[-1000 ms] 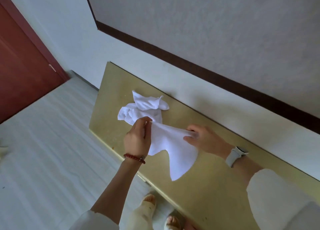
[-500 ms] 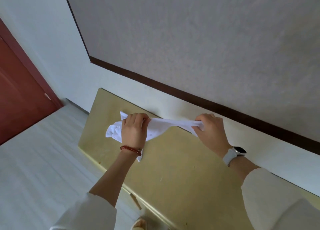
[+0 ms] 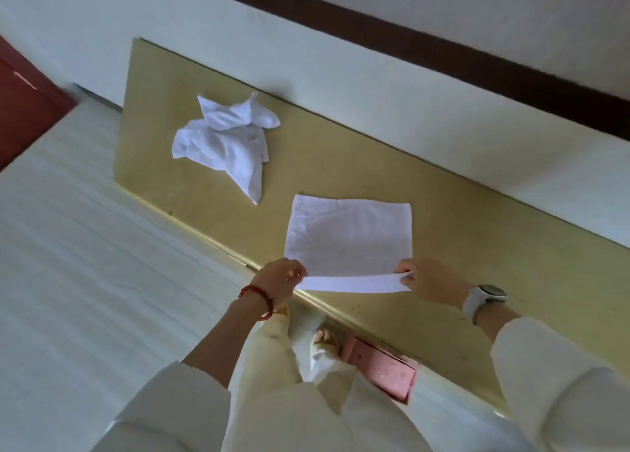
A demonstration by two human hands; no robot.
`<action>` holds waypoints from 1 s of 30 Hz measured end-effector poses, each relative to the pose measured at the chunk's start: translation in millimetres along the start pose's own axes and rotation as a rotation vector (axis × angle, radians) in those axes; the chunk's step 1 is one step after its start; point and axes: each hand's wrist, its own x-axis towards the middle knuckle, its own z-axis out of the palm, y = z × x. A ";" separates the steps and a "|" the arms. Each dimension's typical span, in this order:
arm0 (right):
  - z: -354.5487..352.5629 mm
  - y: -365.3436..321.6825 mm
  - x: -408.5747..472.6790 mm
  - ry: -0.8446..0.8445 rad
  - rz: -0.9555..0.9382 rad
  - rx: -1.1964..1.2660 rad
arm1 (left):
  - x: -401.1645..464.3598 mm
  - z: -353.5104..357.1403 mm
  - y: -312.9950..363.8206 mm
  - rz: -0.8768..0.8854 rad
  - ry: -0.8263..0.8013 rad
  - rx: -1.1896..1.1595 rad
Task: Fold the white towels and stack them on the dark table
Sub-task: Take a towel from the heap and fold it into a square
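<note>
Now both hands — left hand [image 3: 279, 277], right hand [image 3: 426, 281] — pinch the flat towel's [image 3: 347, 237] near corners

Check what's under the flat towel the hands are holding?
The flat towel lies spread on the table; whatever its sheet covers is hidden. Left hand and right hand pinch its near corners, lifted. The crumpled towel pile sits apart.

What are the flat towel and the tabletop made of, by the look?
Flat towel: white woven cotton, probably terry; faint ribbed texture, limp near edge pinched by left hand and right hand. Tabletop: smooth yellowish-tan slab, slight sheen, faint mottling, pale edge strip; laminate, stone or lacquered board, can't tell.
</note>
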 end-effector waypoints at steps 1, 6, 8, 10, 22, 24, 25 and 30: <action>1.5 1.4 0.1 0.016 0.011 0.046 | 0.2 1.0 -0.8 -0.005 0.007 -0.044; -12.5 -2.2 13.9 0.278 0.108 0.454 | 21.6 -18.5 7.1 -0.068 0.194 -0.348; -20.8 -4.1 21.9 0.349 0.153 0.617 | 37.9 -27.1 14.4 -0.102 0.256 -0.466; -27.6 -4.5 32.4 0.413 0.192 0.729 | 55.7 -32.8 21.6 -0.128 0.303 -0.547; -31.9 11.6 98.9 0.540 0.373 0.647 | 129.4 -24.3 28.5 -0.160 0.385 -0.416; -29.7 14.1 103.1 0.549 0.396 0.623 | 134.7 -21.1 26.5 -0.162 0.406 -0.381; -28.7 15.1 104.9 0.557 0.401 0.616 | 137.2 -19.8 25.0 -0.168 0.417 -0.369; -25.6 15.4 111.0 0.583 0.441 0.605 | 146.8 -18.7 16.8 -0.204 0.445 -0.355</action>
